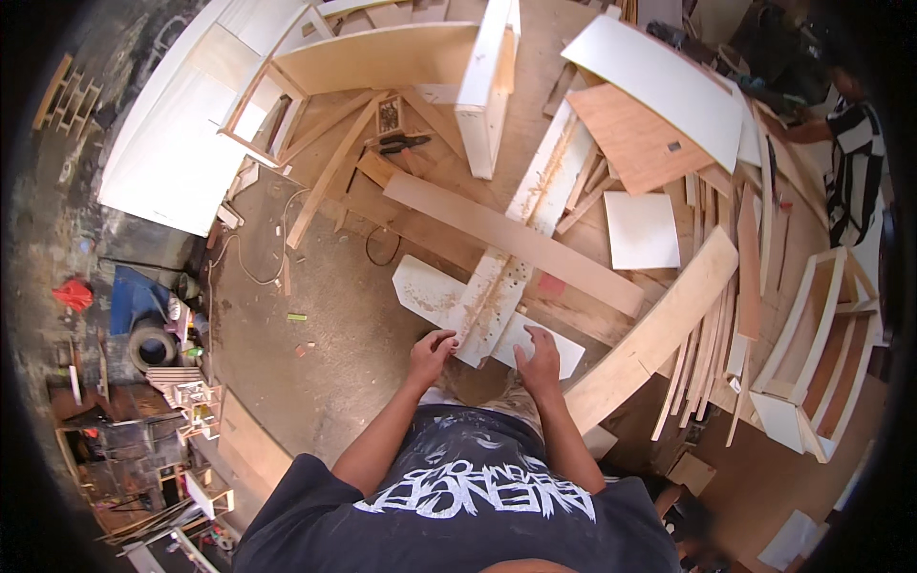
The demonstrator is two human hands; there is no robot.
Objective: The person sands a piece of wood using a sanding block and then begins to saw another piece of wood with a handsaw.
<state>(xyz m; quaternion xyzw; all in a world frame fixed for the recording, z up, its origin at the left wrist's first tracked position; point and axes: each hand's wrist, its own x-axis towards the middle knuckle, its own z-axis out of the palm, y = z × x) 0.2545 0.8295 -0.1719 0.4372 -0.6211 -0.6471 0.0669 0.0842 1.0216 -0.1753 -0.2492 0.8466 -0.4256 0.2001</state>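
A long white board (516,239) dusted with sawdust lies lengthwise away from me, across a flat white panel (425,291) with a cut corner. My left hand (432,350) rests with curled fingers on the board's near end, gripping its left edge. On the white panel just right of the board, my right hand (540,358) presses down. A long plain wooden plank (506,239) crosses over the board farther out.
A thick pale plank (659,329) angles off to my right beside several thin strips (712,353). White and brown sheets (659,105) lie beyond. A wooden frame (812,349) stands at right. Another person (850,153) works at far right. Cables and pliers (401,143) lie on the floor.
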